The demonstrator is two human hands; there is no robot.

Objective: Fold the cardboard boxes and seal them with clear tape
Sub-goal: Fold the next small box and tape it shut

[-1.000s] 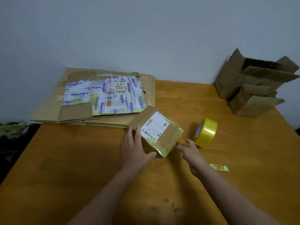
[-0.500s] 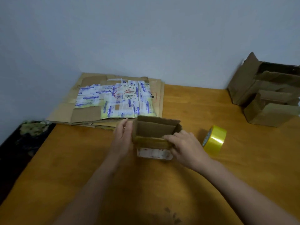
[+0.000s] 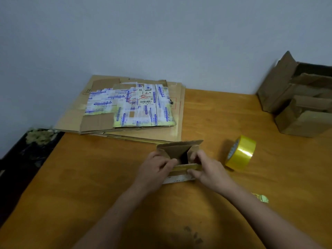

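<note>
A small cardboard box [image 3: 177,151] stands on the wooden table [image 3: 89,177] with its open top toward me and its flaps partly folded in. Its near side carries yellowish tape and a white label. My left hand [image 3: 154,168] grips the box's left side, fingers curled over a flap. My right hand [image 3: 206,168] grips the right side, thumb on the near wall. A roll of yellowish clear tape [image 3: 240,152] lies on its edge just right of my right hand.
A stack of flattened cardboard [image 3: 125,108] covered in printed tape and labels lies at the back left. Two open cardboard boxes [image 3: 296,99] stand at the back right by the wall. A small yellow tape scrap [image 3: 262,197] lies near my right forearm. Dark clutter sits beyond the table's left edge.
The box lay on its side with the label up; both hands turned it upright with the opening on top. My fingers have since moved onto the flaps and are pressing them inward.
</note>
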